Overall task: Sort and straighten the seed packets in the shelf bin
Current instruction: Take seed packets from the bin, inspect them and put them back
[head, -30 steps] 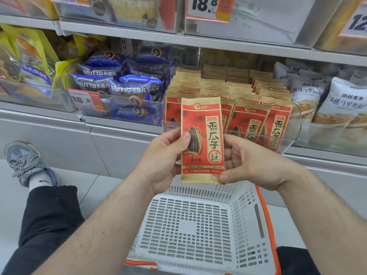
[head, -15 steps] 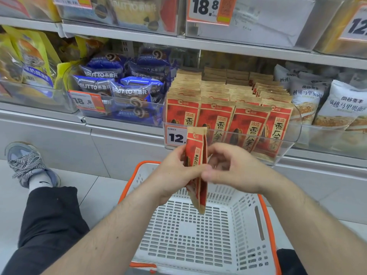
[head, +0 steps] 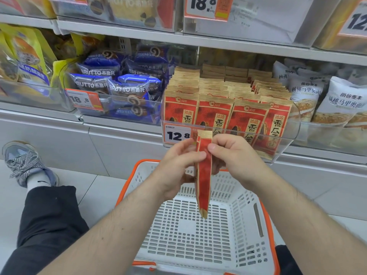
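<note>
Both hands, left (head: pixel 176 167) and right (head: pixel 234 155), pinching one edge-on seed packet (head: pixel 203 181) above basket (head: pixel 198 235).

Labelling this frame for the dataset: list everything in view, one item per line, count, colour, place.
held seed packet: one, red and tan, edge-on above basket
seed packets: many, red and tan, rows in clear bin
shelf bin: one, clear, mid shelf
price tag: one, white, bin front
blue snack packs: several, left bin
white bags: several, right bin
basket: one, white, orange rim, below
left hand: grip on packet
right hand: grip on packet
</note>
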Demonstrator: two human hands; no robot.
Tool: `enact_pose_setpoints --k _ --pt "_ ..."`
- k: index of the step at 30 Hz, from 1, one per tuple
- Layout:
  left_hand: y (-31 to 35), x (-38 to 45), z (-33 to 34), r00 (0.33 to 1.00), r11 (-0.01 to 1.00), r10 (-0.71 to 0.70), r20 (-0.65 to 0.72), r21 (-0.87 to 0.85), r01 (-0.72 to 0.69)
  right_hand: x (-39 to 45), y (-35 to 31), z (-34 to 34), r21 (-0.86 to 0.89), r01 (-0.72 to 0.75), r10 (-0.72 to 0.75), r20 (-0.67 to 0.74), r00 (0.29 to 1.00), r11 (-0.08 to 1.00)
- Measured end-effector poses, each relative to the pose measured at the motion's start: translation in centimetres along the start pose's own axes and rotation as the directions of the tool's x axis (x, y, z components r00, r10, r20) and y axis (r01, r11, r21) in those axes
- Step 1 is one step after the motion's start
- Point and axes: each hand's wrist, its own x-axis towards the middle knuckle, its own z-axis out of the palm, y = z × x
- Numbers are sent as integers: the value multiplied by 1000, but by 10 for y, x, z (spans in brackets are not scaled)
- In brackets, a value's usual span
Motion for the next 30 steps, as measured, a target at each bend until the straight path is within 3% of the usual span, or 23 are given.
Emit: enact_pose_setpoints --k 3,7,10,14,16,19,21,30 --pt "4 -4 -2 989 996 -36 146 -80 48 -1 -4 0 96 -12 8 39 999 995" --pt "4 -6 -2 983 993 -33 179 -108 53 -1 -4 1 126 -29 22 56 998 992" --pt "4 -5 -1 992 994 -54 114 -87 64 -1 -3 0 80 -8 5 46 999 997" --pt "6 -4 -1 991 992 -107 -80 -77 101 -1 0 -1 -161 28 -23 36 999 987" --pt "6 -4 -2 982 989 -105 -156 -123 86 -2 -3 -8 -274 1 43 156 987 962" --pt "7 -4 -5 967 979 -108 -229 -192 64 -7 -8 -16 -481 -3 210 376 902 877" --pt "8 -5 -5 964 976 -101 -244 -214 48 -9 -7 -14 -559 46 240 427 872 828" --pt "10 -11 -3 966 975 -97 -240 -218 44 -5 6 -14 -496 58 215 475 853 866"
